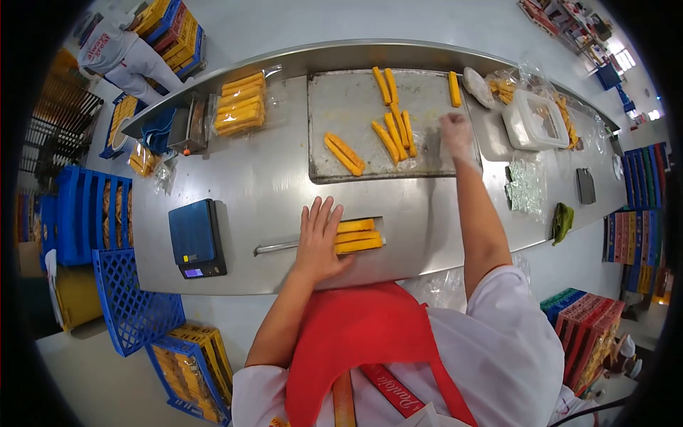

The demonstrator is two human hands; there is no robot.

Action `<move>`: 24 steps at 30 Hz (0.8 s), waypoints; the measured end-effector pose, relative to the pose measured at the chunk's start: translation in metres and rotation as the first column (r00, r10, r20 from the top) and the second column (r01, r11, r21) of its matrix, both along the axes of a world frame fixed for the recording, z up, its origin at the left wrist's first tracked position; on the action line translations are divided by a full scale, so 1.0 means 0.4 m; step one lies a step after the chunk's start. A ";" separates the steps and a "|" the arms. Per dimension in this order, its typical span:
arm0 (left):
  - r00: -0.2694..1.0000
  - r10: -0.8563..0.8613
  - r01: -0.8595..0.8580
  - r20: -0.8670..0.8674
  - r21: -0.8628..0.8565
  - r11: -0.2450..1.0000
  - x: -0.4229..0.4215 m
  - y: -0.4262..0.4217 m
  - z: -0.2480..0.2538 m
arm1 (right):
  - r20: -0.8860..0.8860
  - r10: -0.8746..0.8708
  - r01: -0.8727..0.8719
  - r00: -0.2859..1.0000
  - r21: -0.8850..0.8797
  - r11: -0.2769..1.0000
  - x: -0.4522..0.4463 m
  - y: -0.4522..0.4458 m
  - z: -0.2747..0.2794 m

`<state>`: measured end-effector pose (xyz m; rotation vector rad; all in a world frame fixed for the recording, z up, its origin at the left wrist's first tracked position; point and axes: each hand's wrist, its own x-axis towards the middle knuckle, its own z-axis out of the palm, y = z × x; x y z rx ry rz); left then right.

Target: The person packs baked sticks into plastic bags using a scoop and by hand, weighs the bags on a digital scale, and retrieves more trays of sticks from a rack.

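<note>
My left hand (320, 238) is bare and lies flat with spread fingers over a metal scoop with a handle (276, 247). Yellow bread sticks (358, 242) rest in the scoop, partly under the palm. My right hand (456, 135), in a clear plastic glove, is over the right part of a metal tray (341, 107); its fingers look curled, and whether they hold anything is too blurred to tell. Just above it lies a single yellow stick (454, 89). Several more sticks (395, 132) are in the tray's middle, and a pair (344, 154) lies at its lower left.
A blue scale (196, 238) sits at left, with bagged sticks (240, 104) farther back. On the right are a white tub (535, 121), plastic bags (526, 186), and a green cloth (562, 223). A person (128, 53) stands by crates beyond the table.
</note>
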<state>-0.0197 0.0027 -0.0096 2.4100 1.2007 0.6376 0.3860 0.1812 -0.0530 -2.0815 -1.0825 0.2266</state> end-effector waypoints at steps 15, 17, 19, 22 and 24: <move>0.999 0.022 -0.021 0.047 -0.028 0.999 -0.002 0.004 0.018 | -0.416 0.314 -0.361 0.854 -0.037 0.932 0.014 0.029 0.050; 0.997 0.031 -0.028 0.069 -0.038 0.999 -0.002 0.005 0.014 | -0.619 0.536 -0.614 0.574 0.107 0.782 -0.090 -0.103 0.125; 0.995 0.034 -0.030 0.094 -0.046 0.999 -0.001 0.004 0.010 | -0.645 0.638 -0.785 0.421 0.094 0.613 -0.169 -0.256 0.135; 0.994 0.020 -0.018 0.112 -0.026 1.000 -0.004 -0.001 0.008 | -0.437 0.864 -0.940 0.252 0.100 0.325 -0.285 -0.424 0.183; 0.992 0.005 -0.006 0.129 0.012 1.000 -0.005 0.003 -0.001 | -0.346 0.875 -0.938 0.339 -0.051 0.344 -0.339 -0.478 0.210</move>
